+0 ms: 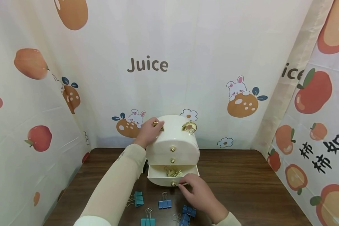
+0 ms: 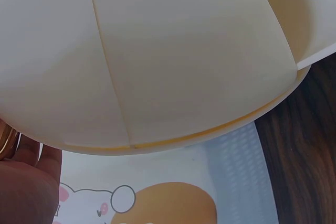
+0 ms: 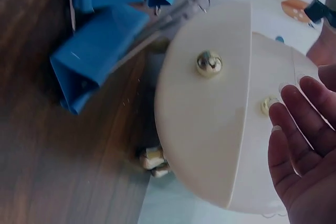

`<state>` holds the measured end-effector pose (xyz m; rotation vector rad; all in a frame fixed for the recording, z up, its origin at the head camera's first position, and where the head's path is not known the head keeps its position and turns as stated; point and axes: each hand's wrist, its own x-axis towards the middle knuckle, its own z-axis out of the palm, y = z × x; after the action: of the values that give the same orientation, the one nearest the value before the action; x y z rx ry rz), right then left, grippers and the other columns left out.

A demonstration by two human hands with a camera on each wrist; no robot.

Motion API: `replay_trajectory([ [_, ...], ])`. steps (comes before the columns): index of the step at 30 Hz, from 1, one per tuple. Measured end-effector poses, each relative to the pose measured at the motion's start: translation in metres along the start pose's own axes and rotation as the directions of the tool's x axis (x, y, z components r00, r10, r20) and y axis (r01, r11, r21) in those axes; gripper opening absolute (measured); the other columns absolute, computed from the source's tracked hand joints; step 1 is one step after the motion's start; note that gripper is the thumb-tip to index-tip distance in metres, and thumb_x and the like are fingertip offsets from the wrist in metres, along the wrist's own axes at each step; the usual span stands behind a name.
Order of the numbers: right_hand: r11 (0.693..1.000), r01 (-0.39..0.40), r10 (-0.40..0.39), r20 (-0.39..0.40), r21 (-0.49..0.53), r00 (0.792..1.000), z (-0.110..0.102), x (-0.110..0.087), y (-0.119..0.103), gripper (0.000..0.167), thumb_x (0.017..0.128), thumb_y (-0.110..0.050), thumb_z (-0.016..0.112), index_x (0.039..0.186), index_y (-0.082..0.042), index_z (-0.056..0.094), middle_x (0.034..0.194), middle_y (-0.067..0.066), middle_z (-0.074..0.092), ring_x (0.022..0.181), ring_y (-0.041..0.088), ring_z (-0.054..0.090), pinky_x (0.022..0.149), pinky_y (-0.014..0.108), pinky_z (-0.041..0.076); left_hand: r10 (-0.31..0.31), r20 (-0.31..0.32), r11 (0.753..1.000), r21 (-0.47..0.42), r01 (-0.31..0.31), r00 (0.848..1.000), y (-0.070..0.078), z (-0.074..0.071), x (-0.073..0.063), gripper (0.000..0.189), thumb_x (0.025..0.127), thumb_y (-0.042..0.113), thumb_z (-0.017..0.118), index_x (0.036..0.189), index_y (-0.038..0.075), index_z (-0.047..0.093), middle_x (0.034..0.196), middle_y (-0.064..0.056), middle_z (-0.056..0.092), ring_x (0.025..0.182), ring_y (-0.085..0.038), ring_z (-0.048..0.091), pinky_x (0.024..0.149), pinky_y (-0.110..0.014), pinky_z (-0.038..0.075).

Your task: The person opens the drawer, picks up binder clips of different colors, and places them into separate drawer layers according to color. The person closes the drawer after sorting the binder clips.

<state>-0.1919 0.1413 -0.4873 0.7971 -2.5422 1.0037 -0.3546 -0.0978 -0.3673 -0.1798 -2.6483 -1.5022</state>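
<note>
A white mini drawer box (image 1: pixel 173 138) with round gold knobs stands at the back of the table. My left hand (image 1: pixel 148 133) holds its upper left side at a gold ring (image 2: pixel 8 139), the thumb lying over the top. The bottom drawer (image 1: pixel 161 181) is pulled out, with a small heap of gold-coloured clips (image 1: pixel 173 172) inside. My right hand (image 1: pixel 199 191) is at the drawer's front right, fingertips just beside the gold knob (image 3: pixel 209 64). Its loosely bent fingers (image 3: pixel 304 124) hold nothing in the right wrist view.
Binder clips lie on the dark wooden table (image 1: pixel 231 188) before the box: a teal one (image 1: pixel 139 199), another teal one (image 1: pixel 147 222), a light blue one (image 1: pixel 165 204) and darker blue ones (image 1: pixel 188 211). Behind the table hangs a fruit-printed curtain (image 1: pixel 209 50).
</note>
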Motion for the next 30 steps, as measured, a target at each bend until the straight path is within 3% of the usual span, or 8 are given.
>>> replay_trajectory([
  [5,0.994,-0.100,0.103,0.083,-0.042,0.991,0.005,0.000,-0.005,0.003,0.100,-0.026,0.070,0.098,-0.025,0.073,0.097,-0.018,0.064,0.092,0.006,0.061,0.082,0.037,0.053,0.011,-0.004,1.000,0.017,-0.011,1.000,0.000,0.000,0.000,0.038,0.102,0.056,0.054,0.094,0.018,0.058,0.102,-0.006,0.063,0.097,-0.026,0.058,0.078,-0.044,0.047],
  [8,0.982,-0.170,0.179,0.121,-0.082,0.976,0.008,0.002,-0.008,0.005,0.098,-0.027,0.071,0.093,-0.026,0.072,0.090,-0.018,0.063,0.083,0.004,0.059,0.075,0.036,0.052,0.014,-0.006,1.000,0.018,-0.014,1.000,0.001,0.000,-0.001,0.038,0.102,0.055,0.055,0.094,0.018,0.058,0.102,-0.006,0.063,0.097,-0.026,0.058,0.078,-0.044,0.047],
  [12,0.959,-0.260,0.276,0.153,-0.115,0.949,0.013,0.005,-0.009,0.010,0.095,-0.027,0.074,0.086,-0.024,0.072,0.079,-0.016,0.061,0.069,0.003,0.053,0.063,0.033,0.047,0.013,-0.008,1.000,0.017,-0.013,1.000,0.001,0.000,0.000,0.037,0.102,0.055,0.055,0.094,0.019,0.059,0.106,-0.006,0.065,0.098,-0.027,0.059,0.079,-0.044,0.048],
  [17,0.924,-0.356,0.376,0.177,-0.138,0.909,0.020,0.008,-0.008,0.011,0.095,-0.030,0.073,0.088,-0.022,0.075,0.079,-0.014,0.064,0.067,0.004,0.054,0.062,0.035,0.047,0.007,-0.005,1.000,0.008,-0.007,1.000,0.000,0.000,0.001,0.037,0.101,0.055,0.055,0.094,0.019,0.059,0.104,-0.006,0.064,0.097,-0.027,0.059,0.077,-0.044,0.048],
  [21,0.910,-0.378,0.407,0.194,-0.171,0.893,0.024,0.013,-0.008,0.012,0.095,-0.031,0.073,0.086,-0.023,0.076,0.080,-0.014,0.065,0.065,0.006,0.054,0.060,0.036,0.046,0.005,0.001,1.000,0.006,-0.005,1.000,0.000,0.000,0.001,0.038,0.101,0.057,0.055,0.094,0.020,0.059,0.103,-0.006,0.064,0.097,-0.026,0.059,0.077,-0.044,0.048],
  [30,0.898,-0.368,0.419,0.212,-0.240,0.883,0.037,0.020,-0.006,0.012,0.096,-0.029,0.073,0.090,-0.020,0.079,0.083,-0.010,0.068,0.062,0.008,0.051,0.057,0.036,0.044,0.002,-0.002,1.000,0.010,-0.002,1.000,-0.001,-0.001,0.001,0.038,0.101,0.057,0.055,0.095,0.020,0.060,0.107,-0.005,0.065,0.098,-0.027,0.059,0.078,-0.044,0.048],
])
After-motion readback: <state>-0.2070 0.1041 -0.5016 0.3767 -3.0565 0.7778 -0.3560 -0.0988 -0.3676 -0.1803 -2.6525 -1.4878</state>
